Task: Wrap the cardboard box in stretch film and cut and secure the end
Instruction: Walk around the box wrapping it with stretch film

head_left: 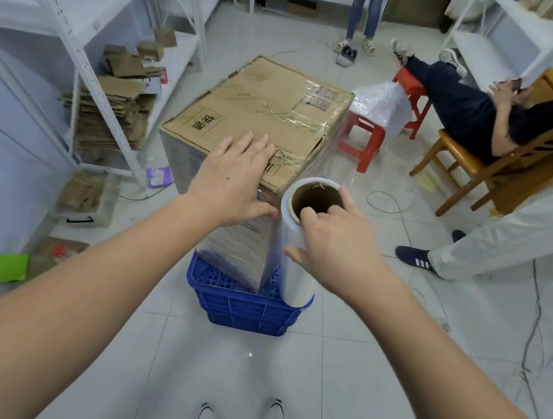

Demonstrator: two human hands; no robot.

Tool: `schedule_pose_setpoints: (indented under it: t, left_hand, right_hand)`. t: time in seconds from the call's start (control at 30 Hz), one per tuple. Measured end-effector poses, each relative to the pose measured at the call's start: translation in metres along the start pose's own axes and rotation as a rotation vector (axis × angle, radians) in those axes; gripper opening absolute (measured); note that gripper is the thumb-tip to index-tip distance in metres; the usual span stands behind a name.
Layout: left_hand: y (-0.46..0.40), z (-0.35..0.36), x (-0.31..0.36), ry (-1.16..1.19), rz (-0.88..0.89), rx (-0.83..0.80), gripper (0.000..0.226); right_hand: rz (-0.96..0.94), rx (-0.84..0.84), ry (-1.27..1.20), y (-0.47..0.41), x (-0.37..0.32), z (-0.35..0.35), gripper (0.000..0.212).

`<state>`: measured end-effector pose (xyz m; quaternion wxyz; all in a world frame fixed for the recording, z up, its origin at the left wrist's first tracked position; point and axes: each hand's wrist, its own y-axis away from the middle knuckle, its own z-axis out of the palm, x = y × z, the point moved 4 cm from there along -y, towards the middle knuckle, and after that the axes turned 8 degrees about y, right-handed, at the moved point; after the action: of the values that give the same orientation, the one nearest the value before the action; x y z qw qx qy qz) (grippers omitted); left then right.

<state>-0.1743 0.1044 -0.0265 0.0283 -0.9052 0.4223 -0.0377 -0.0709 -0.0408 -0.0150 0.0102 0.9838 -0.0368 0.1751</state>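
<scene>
A large cardboard box (259,104) stands on a blue plastic crate (243,303), its sides covered in layers of clear stretch film. My left hand (234,177) lies flat with straight fingers on the box's near top corner, thumb down against the filmed side. My right hand (333,240) grips an upright roll of stretch film (295,277) at its top, fingers hooked into the brown cardboard core, thumb outside. The roll stands close against the box's near right corner, and film runs from it onto the box.
White metal shelving (88,60) with flattened cardboard stands at left. Red stools (362,136) with a wrapped bundle sit right of the box. A seated person (486,109) on a wooden chair and a standing person's leg (491,244) are at right. Cables cross the tiled floor.
</scene>
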Motion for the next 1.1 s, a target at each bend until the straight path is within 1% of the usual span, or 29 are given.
schedule_pose_setpoints:
  t: [0.07,0.13,0.23,0.33,0.4,0.5,0.63,0.73,0.8,0.83,1.0,1.1]
  left_hand:
    - [0.002,0.001,0.01,0.002,-0.019,-0.004,0.122]
    - [0.005,0.004,0.02,0.01,-0.044,0.001,0.124]
    - [0.007,0.004,0.028,0.017,-0.054,0.013,0.127]
    - [0.008,0.001,0.021,0.043,-0.014,-0.008,0.13]
    - [0.008,-0.003,0.01,0.043,0.063,-0.014,0.126]
    - [0.003,-0.012,-0.006,0.03,0.19,0.018,0.11]
    - [-0.006,-0.01,-0.013,-0.001,0.283,0.049,0.105]
    - [-0.01,0.0,-0.017,-0.019,0.308,0.037,0.106]
    - [-0.012,0.004,-0.02,-0.002,0.314,0.034,0.105]
    - [-0.013,0.004,-0.02,0.004,0.317,0.034,0.105]
    - [-0.013,0.008,-0.021,0.029,0.33,0.031,0.105]
    - [-0.014,0.008,-0.021,0.033,0.337,0.04,0.106]
  right_hand:
    - [0.085,-0.036,-0.045,-0.005,-0.002,0.003,0.059]
    - [0.166,-0.042,-0.121,-0.01,0.0,0.009,0.064]
    - [0.233,0.08,-0.101,-0.011,0.009,0.014,0.062]
    - [0.208,0.128,-0.1,-0.01,0.013,0.017,0.059]
    - [0.199,0.113,-0.125,-0.009,0.017,0.016,0.052]
    - [0.201,0.081,-0.167,-0.009,0.021,0.015,0.044]
    - [0.3,0.021,-0.164,-0.01,0.02,0.019,0.042]
    - [0.399,0.015,-0.11,-0.01,0.018,0.022,0.054]
    - [0.452,0.032,-0.119,-0.009,0.02,0.024,0.062]
    - [0.472,0.043,-0.14,-0.007,0.021,0.025,0.063]
    - [0.506,0.043,-0.184,0.003,0.021,0.033,0.056]
    - [0.41,0.061,-0.211,0.011,0.028,0.031,0.053]
